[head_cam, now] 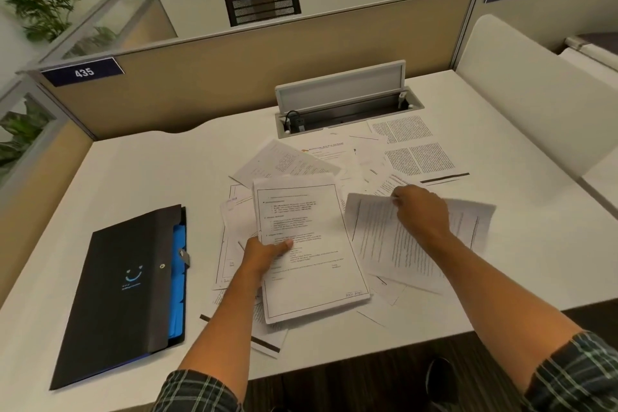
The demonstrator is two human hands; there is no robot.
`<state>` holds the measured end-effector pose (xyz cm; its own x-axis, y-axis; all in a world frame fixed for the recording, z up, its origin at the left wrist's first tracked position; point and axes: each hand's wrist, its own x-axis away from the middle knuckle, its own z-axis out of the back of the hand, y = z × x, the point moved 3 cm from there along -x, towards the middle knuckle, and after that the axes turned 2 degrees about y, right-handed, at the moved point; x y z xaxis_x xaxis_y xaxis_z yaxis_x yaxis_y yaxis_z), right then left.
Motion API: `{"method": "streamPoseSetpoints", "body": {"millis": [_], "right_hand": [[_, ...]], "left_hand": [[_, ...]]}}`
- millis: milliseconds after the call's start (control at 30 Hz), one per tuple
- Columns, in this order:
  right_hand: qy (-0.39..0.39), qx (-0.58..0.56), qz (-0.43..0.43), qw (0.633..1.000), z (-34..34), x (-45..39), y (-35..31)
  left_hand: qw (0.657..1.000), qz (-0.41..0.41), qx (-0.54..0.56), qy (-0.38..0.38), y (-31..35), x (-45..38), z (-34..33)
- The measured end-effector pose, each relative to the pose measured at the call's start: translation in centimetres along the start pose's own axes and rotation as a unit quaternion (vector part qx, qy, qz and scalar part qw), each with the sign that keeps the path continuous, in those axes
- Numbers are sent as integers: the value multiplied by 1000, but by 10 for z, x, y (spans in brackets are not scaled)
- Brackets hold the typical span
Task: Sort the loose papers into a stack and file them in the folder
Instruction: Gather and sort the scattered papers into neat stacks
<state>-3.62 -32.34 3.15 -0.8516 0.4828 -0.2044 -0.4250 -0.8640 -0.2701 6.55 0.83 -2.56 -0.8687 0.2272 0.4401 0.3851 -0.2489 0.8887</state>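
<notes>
Loose printed papers (414, 157) lie scattered over the middle and right of the white desk (140, 174). My left hand (264, 256) grips a small stack of sheets (311, 271) by its left edge, thumb on top, holding it above the pile. My right hand (418, 211) pinches the top edge of another printed sheet (388, 244) and lifts it, its far part curling. A black folder (123, 294) with a blue smiley mark and blue dividers showing at its right side lies closed on the desk to the left, apart from both hands.
An open cable tray (344, 110) with its grey lid raised sits at the back of the desk. Tan partition panels (234, 77) wall the desk at the back and left. A white divider (535, 104) stands on the right. The desk's front edge is near my arms.
</notes>
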Motion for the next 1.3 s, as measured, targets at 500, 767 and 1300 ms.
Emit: {"method": "streamPoseSetpoints", "body": {"millis": [500,767,1300], "right_hand": [[-56,-66,446,891,4,44,-145],[-78,-122,286,947,-26,47,-105],[-191,-496,-116,839,-26,7,-62]], "left_hand": [[999,-46,-6,-4,20,4,-31],[998,-1,68,-13,4,1,-26],[997,14,61,-48,35,6,-23]]}}
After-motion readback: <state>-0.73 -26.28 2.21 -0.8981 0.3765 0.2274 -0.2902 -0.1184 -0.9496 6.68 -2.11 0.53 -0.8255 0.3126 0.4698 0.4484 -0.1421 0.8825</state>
